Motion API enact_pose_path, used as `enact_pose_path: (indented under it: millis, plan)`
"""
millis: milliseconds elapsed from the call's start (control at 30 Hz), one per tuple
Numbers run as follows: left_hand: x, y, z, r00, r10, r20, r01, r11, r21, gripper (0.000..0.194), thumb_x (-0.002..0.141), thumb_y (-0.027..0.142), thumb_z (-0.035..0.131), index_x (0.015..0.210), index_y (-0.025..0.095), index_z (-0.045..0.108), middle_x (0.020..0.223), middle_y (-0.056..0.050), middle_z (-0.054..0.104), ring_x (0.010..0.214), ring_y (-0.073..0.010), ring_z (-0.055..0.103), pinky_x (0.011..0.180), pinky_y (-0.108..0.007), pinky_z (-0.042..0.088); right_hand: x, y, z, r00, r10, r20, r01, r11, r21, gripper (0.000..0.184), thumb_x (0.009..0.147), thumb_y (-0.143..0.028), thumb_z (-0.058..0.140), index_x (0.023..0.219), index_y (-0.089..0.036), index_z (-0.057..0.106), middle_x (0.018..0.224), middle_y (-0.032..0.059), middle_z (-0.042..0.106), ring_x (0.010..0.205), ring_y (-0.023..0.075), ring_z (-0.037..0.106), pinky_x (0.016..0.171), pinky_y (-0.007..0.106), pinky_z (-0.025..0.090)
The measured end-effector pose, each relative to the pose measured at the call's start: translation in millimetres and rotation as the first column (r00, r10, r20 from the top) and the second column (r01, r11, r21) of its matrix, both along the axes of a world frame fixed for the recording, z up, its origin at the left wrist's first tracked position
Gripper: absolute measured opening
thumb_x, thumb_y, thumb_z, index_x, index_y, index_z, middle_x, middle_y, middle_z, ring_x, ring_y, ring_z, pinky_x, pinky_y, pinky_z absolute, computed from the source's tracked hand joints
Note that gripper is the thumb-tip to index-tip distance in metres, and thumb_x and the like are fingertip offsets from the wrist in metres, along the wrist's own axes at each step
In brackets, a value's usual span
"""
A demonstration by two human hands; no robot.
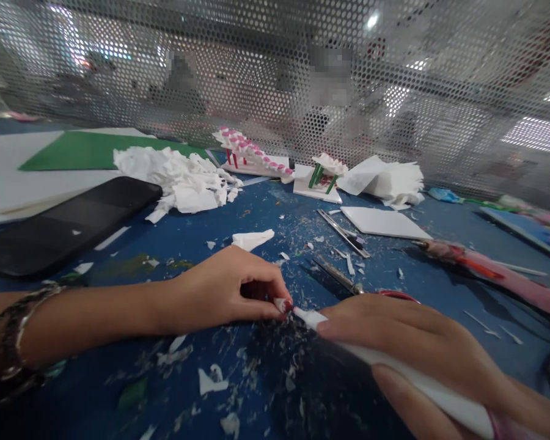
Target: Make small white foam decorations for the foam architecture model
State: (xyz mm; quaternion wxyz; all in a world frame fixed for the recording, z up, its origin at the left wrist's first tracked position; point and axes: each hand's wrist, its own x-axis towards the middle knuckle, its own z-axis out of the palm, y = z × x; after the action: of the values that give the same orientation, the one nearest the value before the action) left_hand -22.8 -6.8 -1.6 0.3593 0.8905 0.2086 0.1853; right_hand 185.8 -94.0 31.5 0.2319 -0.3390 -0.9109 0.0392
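Observation:
Between thumb and fingertip, my left hand (231, 284) pinches a small white piece (280, 304) with dark red on its end. My right hand (417, 327) is closed around a white marker (417, 379). The marker's narrow tip points left and meets, or nearly meets, the red end of the piece; I cannot tell which. Just beyond my right fingers lie scissors (337, 278) with a red handle, partly covered by that hand. Tweezers (343, 233) rest farther back. A white paper scrap (253, 239) lies behind my left hand.
A black phone (73, 223) lies left, near a pile of crumpled white tissue (183, 177) and green paper (87, 153). Small models with red posts (238, 160) and green posts (321, 177) stand behind. A pink-handled tool (508, 275) with a cord lies right. Perforated metal (266, 79) closes the back.

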Motion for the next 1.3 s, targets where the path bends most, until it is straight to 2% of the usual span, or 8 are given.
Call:
enact_pose_path:
  millis: [233,433,533,667,833,1000,1300]
  plan:
    - [0.4,0.2,-0.7,1.000,-0.002,-0.011,0.002,1.000,-0.004,0.009,0.073,0.021,0.058,0.075,0.014,0.063,0.063,0.001,0.065,0.052,-0.0054,0.054,0.048,-0.011,0.038,1.6,-0.8,-0.6,0.998,0.033,0.054,-0.031,0.999,-0.040,0.036,0.069,-0.007,0.045,0.103,-0.019,0.051,0.096,-0.0024,0.064,0.088,0.0057,0.059,0.083,0.011,0.042]
    - [0.8,0.5,-1.2,1.000,-0.014,0.000,0.014,1.000,-0.024,0.008,0.074,0.019,0.057,0.076,0.014,0.063,0.066,0.001,0.065,0.055,-0.0057,0.056,0.050,-0.011,0.039,1.4,1.4,3.6,0.997,0.067,0.040,-0.067,0.998,-0.001,0.036,0.067,-0.005,0.044,0.099,-0.016,0.054,0.094,0.0014,0.065,0.086,0.0078,0.060,0.080,0.014,0.046]
    - [0.5,0.0,-1.5,1.000,-0.002,-0.011,0.002,1.000,-0.015,0.009,0.074,0.021,0.057,0.075,0.014,0.063,0.065,0.001,0.065,0.054,-0.0060,0.055,0.050,-0.011,0.039,0.1,1.9,3.5,0.997,0.069,0.027,-0.069,0.997,-0.019,0.036,0.066,-0.005,0.043,0.098,-0.017,0.054,0.091,0.0011,0.066,0.081,0.0077,0.061,0.077,0.015,0.047]
    - [0.3,-0.6,-0.7,1.000,-0.002,-0.021,0.002,1.000,-0.011,0.011,0.074,0.022,0.057,0.076,0.014,0.063,0.065,0.000,0.065,0.055,-0.0065,0.056,0.050,-0.012,0.039,0.3,2.9,1.6,0.997,0.072,0.033,-0.071,0.997,-0.029,0.038,0.066,-0.005,0.043,0.101,-0.017,0.053,0.095,0.0022,0.065,0.087,0.0089,0.060,0.079,0.017,0.047]
    - [0.5,0.6,-0.5,1.000,-0.010,-0.028,0.010,1.000,0.014,0.013,0.076,0.024,0.056,0.078,0.014,0.064,0.069,-0.001,0.067,0.060,-0.0087,0.059,0.053,-0.013,0.040,0.2,4.0,2.1,0.997,0.073,0.030,-0.072,0.997,-0.021,0.038,0.066,-0.005,0.042,0.100,-0.018,0.052,0.090,0.0012,0.066,0.081,0.0087,0.061,0.076,0.017,0.048]
    - [0.2,2.3,-1.4,0.997,-0.078,-0.016,0.078,0.996,0.052,0.015,0.078,0.023,0.053,0.086,0.015,0.063,0.077,-0.001,0.067,0.068,-0.0083,0.060,0.061,-0.012,0.040,-3.9,3.8,3.0,0.997,0.068,0.023,-0.068,0.997,0.024,0.036,0.065,-0.003,0.039,0.095,-0.016,0.054,0.087,0.0020,0.067,0.078,0.0084,0.062,0.073,0.016,0.049]
    - [0.0,1.9,0.5,0.990,-0.141,-0.004,0.141,0.985,0.095,0.015,0.083,0.018,0.045,0.083,0.015,0.060,0.072,0.001,0.063,0.065,-0.0065,0.056,0.061,-0.010,0.037,0.3,2.6,2.0,0.998,0.062,0.021,-0.062,0.998,-0.018,0.036,0.066,-0.005,0.044,0.098,-0.015,0.055,0.092,0.0024,0.065,0.084,0.0071,0.059,0.080,0.015,0.045]
